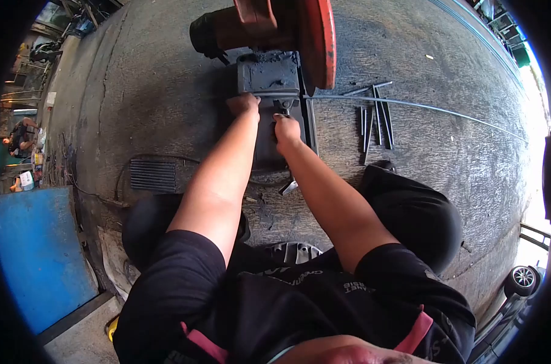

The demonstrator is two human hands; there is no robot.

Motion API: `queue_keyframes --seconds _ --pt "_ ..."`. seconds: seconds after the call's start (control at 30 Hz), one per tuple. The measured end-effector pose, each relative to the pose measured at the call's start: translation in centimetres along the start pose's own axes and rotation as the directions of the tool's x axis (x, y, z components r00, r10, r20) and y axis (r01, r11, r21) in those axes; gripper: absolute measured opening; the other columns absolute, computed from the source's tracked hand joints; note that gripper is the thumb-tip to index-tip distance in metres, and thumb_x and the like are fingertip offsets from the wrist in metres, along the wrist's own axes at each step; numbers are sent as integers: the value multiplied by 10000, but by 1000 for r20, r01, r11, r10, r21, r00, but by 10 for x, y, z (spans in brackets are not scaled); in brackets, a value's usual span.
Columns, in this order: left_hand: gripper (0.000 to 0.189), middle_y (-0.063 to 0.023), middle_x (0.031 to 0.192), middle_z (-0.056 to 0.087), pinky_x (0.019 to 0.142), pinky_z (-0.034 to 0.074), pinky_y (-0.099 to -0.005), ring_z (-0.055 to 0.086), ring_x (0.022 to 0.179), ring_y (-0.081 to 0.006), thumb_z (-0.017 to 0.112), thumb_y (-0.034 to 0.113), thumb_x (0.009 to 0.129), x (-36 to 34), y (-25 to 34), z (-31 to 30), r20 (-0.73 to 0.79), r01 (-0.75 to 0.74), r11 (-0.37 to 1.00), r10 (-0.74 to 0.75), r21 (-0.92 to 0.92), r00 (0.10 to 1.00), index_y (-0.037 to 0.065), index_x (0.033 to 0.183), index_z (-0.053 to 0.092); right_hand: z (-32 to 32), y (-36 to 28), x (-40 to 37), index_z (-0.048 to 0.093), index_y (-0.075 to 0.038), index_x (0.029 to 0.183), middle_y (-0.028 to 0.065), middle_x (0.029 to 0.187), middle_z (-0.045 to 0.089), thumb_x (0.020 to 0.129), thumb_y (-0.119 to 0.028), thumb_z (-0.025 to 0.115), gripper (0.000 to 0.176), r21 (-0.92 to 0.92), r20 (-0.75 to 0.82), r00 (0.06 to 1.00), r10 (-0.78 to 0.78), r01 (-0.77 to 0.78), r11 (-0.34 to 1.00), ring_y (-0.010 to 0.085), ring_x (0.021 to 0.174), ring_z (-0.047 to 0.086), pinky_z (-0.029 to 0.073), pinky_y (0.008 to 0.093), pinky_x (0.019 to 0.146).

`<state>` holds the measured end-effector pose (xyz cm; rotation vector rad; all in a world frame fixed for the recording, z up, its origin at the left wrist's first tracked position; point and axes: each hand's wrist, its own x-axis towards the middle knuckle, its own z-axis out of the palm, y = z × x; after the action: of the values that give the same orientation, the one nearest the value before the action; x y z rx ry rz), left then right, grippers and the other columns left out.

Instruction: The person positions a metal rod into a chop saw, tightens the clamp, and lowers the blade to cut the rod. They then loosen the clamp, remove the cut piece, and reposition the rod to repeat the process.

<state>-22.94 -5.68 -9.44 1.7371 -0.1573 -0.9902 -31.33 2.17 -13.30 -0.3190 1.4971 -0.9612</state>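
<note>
Concrete floor point(166, 91) bears the chop saw point(325, 45). Apparent step: clamping metal rod point(421, 105). My right hand point(287, 130) grips the clamp screw point(286, 111); left hand point(245, 105), cannot tell. Next likely requires tightening.

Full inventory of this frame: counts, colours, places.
Cut-off saw: one, red guard, dark base, top centre
Clamp: one, dark, on the saw's near side
Long rod: one, grey, running right from the saw
Short bars: several, overlapping, dark grey, floor right of saw
Ribbed item: one, dark grey, floor left
Metal piece: one, silvery, below the right wrist
Blue panel: one, lower left
Other person: one, dark clothes, far left
Car wheel: one, black and silver, lower right
Background clutter: too small to count
Shirt: one, black with pink, bottom
Left hand: one, bare, at the saw base's near edge
Right hand: one, bare, at the clamp
</note>
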Motion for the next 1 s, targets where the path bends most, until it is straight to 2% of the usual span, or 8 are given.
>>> queue_keyframes --seconds 0.1,0.2,0.4,0.5,0.57,0.83,0.87,1.0 --pt "389 -241 1203 483 696 609 -353 602 963 -338 518 54 887 10 -11 2 61 24 999 -27 43 998 -134 1207 402 -6 4 14 618 -21 984 91 778 615 838 -190 580 227 12 -46 999 -7 7 1000 220 671 576 428 354 583" --pt "379 -221 1164 510 674 609 -354 626 881 -308 530 61 883 19 -25 5 122 74 996 -80 54 989 -95 1212 425 -21 -17 7 520 -96 788 30 610 491 862 -159 555 103 268 -13 999 42 -37 963 139 415 420 329 288 363" --pt "307 -180 1057 575 629 600 -341 642 768 -269 534 74 867 42 -55 3 86 129 985 -139 113 987 -31 1153 502 -67 -30 52 504 -88 712 41 535 457 869 -198 510 192 270 -282 959 16 63 961 179 381 417 332 322 361" --pt "278 -160 1003 597 621 595 -338 643 753 -255 540 79 863 44 -58 -3 92 158 975 -174 157 980 -19 1123 524 -98 -40 68 560 -68 885 38 534 409 860 -173 511 119 414 -373 927 37 131 901 165 435 423 315 295 390" --pt "269 -153 981 604 619 592 -338 644 751 -247 545 83 862 44 -60 -3 93 169 973 -184 157 978 -19 1110 529 -113 -51 61 496 -83 687 25 546 438 832 -149 528 163 430 -380 923 58 121 895 159 394 415 307 318 370" --pt "211 -137 960 601 597 591 -326 628 710 -220 581 119 884 71 -84 6 33 119 966 -130 229 991 -10 1051 564 -107 -51 66 468 -119 710 17 547 425 857 -152 514 158 487 -235 960 150 -17 873 156 391 394 291 314 362" --pt "200 -133 952 601 588 591 -321 625 707 -216 585 119 883 81 -92 8 40 95 960 -110 265 993 -6 1038 572 -109 -39 87 533 -112 774 41 611 506 879 -210 485 152 381 -249 959 137 -33 924 196 489 511 396 349 436" --pt "163 -120 905 609 569 584 -318 626 687 -207 586 123 887 66 -78 4 -12 83 962 -82 260 997 -2 992 578 -117 -49 133 607 -67 948 62 851 616 892 -305 486 272 3 -279 957 80 -82 997 218 825 625 504 332 699"
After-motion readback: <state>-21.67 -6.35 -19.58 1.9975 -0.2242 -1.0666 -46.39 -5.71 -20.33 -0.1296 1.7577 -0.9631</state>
